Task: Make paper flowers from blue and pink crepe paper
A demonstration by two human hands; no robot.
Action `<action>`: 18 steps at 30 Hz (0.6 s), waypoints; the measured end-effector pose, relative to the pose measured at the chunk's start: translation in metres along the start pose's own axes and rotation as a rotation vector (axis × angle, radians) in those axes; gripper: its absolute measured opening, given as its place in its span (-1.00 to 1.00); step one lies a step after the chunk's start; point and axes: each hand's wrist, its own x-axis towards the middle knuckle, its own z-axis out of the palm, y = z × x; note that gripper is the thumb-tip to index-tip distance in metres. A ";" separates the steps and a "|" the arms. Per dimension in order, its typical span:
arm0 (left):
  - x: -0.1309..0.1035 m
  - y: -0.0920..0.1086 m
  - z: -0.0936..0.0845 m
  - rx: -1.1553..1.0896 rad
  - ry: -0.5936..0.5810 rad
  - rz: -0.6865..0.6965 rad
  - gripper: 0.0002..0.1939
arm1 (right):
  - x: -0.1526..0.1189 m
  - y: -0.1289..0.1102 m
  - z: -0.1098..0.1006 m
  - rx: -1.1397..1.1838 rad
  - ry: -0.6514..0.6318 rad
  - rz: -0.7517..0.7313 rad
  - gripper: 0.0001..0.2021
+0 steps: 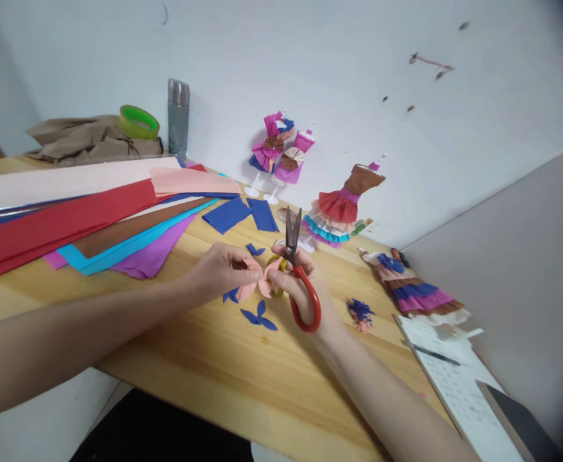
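My left hand point(224, 273) pinches one side of a pink crepe-paper petal piece point(247, 290). Scissors point(305, 289) with red handles hang in my right hand point(305, 273), blades pointing up and a little apart. That hand's thumb and fingers also grip the pink piece's other side. Below the hands lies a blue three-petal cutout point(259, 317); another blue cutout point(254, 249) lies just beyond them, and a third is partly hidden beside the pink piece. Something yellow-green point(277, 292), possibly a tape roll, shows partly behind the right fingers.
Coloured paper strips point(70, 221) cover the left side, with two blue rectangles point(226, 215) nearby. Mini dress forms, one in a ruffled dress point(344, 202), stand by the wall. A grey flask point(179, 119) and green tape point(139, 122) stand behind. A notebook point(449, 366) lies right.
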 end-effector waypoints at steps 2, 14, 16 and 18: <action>0.001 0.000 -0.001 0.018 -0.025 0.025 -0.76 | 0.000 0.001 0.000 -0.005 -0.004 -0.008 -0.59; 0.004 0.003 -0.007 0.143 -0.164 -0.153 -0.84 | -0.001 0.002 -0.003 -0.006 -0.185 0.016 -0.53; 0.003 0.006 -0.007 0.195 -0.190 -0.143 -0.81 | -0.001 0.003 -0.003 -0.027 -0.215 -0.002 -0.55; 0.003 0.006 -0.008 0.196 -0.243 -0.119 -0.79 | -0.001 0.003 -0.003 -0.050 -0.234 -0.013 -0.57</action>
